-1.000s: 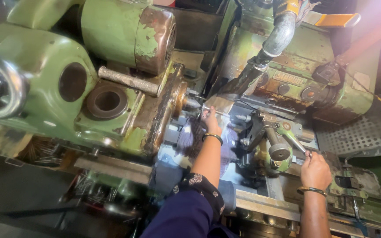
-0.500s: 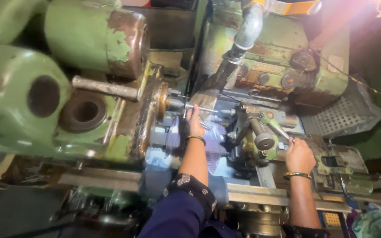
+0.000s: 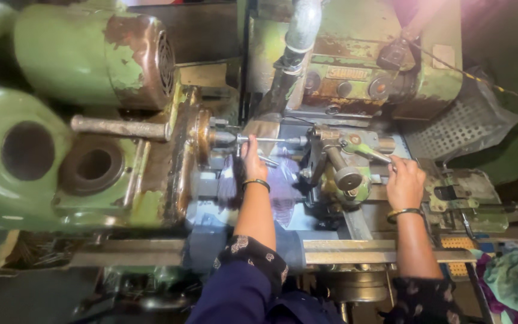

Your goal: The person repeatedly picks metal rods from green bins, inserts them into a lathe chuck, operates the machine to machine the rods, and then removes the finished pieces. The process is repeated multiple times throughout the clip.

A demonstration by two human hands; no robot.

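Note:
I look down on an old green, rusty lathe-like machine (image 3: 121,180). My left hand (image 3: 253,161) reaches up to a thin metal rod (image 3: 265,140) that spans from the chuck (image 3: 204,138) on the left to the green tailstock (image 3: 343,162) on the right; its fingers pinch the rod near the chuck end. My right hand (image 3: 404,181) grips the tip of a green lever handle (image 3: 368,152) on the tailstock. Both wrists wear a bangle, and both arms are in dark blue patterned sleeves.
A green motor housing (image 3: 85,57) sits upper left above a steel bar handle (image 3: 118,128). A coolant hose (image 3: 295,42) hangs down at the centre top. A perforated metal guard (image 3: 463,129) stands at the right, and a crumpled cloth (image 3: 511,279) lies lower right.
The view has shifted, so the machine sits further left and lower in frame. My left hand stays at the rod by the chuck; my right hand has moved up onto the tailstock lever.

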